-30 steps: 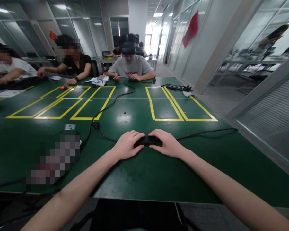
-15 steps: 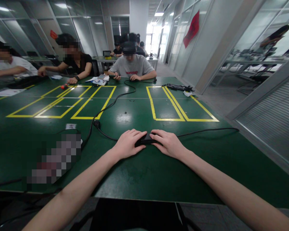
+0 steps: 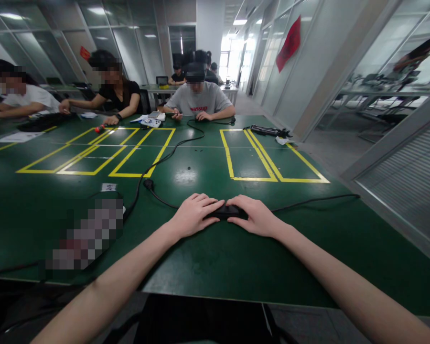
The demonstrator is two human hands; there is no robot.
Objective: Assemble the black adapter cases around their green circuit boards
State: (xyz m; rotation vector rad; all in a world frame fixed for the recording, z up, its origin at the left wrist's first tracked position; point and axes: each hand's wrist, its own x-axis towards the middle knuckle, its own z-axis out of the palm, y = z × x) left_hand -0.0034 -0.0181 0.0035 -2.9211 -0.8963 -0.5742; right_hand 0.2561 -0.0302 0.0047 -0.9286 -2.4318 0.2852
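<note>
A black power adapter (image 3: 226,210) lies flat on the green table (image 3: 236,267) in front of me, a cord leaving each end. My left hand (image 3: 195,216) grips its left end, with the thumb along the near side and the fingers over the top. On the right end, my right hand (image 3: 256,215) holds it the same way. Both hands hide much of the adapter; its middle shows between the fingertips. From its left side the cord (image 3: 161,199) leads to a black plug (image 3: 148,184). The right-hand cord (image 3: 315,200) stretches across the table.
A blurred-out object (image 3: 88,234) lies at left beside a small "24" label (image 3: 109,187). Yellow tape rectangles (image 3: 232,162) mark the table. A folded black tripod-like item (image 3: 268,130) lies at far right. Across the table, a person in a grey shirt (image 3: 200,98) works; others sit at left.
My left fingers have slid a little to the right over the adapter. My right hand has spread slightly around its end. The view has shifted slightly.
</note>
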